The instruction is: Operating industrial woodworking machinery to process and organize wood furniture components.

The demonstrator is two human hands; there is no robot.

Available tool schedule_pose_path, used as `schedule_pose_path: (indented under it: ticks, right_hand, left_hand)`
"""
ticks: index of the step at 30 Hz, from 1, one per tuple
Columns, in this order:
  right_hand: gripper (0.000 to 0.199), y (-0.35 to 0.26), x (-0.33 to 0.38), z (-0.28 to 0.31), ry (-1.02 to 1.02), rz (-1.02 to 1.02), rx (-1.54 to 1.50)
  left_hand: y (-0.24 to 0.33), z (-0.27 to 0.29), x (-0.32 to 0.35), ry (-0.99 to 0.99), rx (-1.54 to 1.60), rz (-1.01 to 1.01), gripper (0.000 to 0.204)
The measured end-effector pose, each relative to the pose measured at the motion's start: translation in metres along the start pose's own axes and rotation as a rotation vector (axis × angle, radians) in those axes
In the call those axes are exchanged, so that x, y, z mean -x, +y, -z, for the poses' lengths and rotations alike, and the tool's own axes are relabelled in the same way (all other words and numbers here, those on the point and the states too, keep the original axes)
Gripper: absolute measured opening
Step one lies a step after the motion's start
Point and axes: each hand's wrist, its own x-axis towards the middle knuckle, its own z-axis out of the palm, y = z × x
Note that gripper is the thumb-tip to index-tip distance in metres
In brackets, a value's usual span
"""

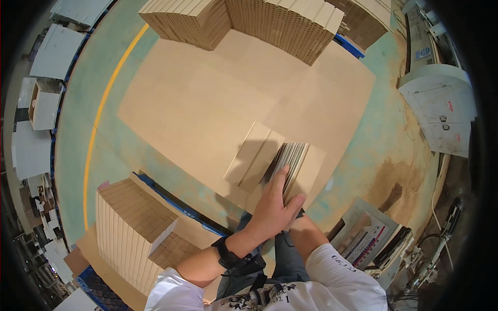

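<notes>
— What have you got hold of right now?

— A bundle of boards [291, 161], standing on edge. My left hand [275, 210] lies flat over the near end of it, fingers stretched up along the top and thumb out to the right. It presses more than it grips.

— And the other hand?

— My right hand is under the left, behind the bundle. Only the forearm [306, 236] shows, so I cannot tell whether that hand is closed or open.

— Where does the bundle sit?

— On the big sheet [207, 103] that covers the pallet in front of me, near its closest edge. Just left of it two boards [254, 155] lie flat, touching the bundle's side.

— How much of the sheet is filled?

— Very little, I'd judge. At the far end there are tall stacks [244, 20] packed side by side, but the whole middle is bare. Only my bundle and those flat boards stand at the near side, so most of the layer is left to lay.

— Anything left to draw from?

— To my left, on a blue pallet [171, 199], a block of boards [135, 228] stands tight on edge, with a lower part beside it. It looks nearly full, though the view bends hard there.

— And to the right?

— A grey machine [441, 109] and a printed panel [365, 238] on the green floor [72, 155].
</notes>
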Motion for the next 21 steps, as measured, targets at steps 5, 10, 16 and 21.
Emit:
schedule_pose_path:
  ticks: [5, 10, 16, 21]
  right_hand:
    - [0.058, 0.001, -0.003, -0.004, 0.035, -0.009, 0.009]
    - [0.059, -0.002, -0.001, -0.006, 0.068, -0.001, 0.023]
    - [0.059, 0.01, -0.008, -0.014, 0.073, -0.012, 0.017]
    - [0.059, 0.005, -0.017, -0.018, 0.082, 0.012, 0.009]
  left_hand:
    - [-0.008, 0.012, -0.009, -0.014, -0.002, -0.021, 0.066]
    - [-0.016, 0.05, -0.023, -0.07, -0.166, -0.159, 0.055]
    - [-0.104, 0.101, -0.067, 0.003, 0.008, 0.292, 0.059]
    - [-0.13, 0.095, -0.074, -0.298, 0.212, 0.469, 0.06]
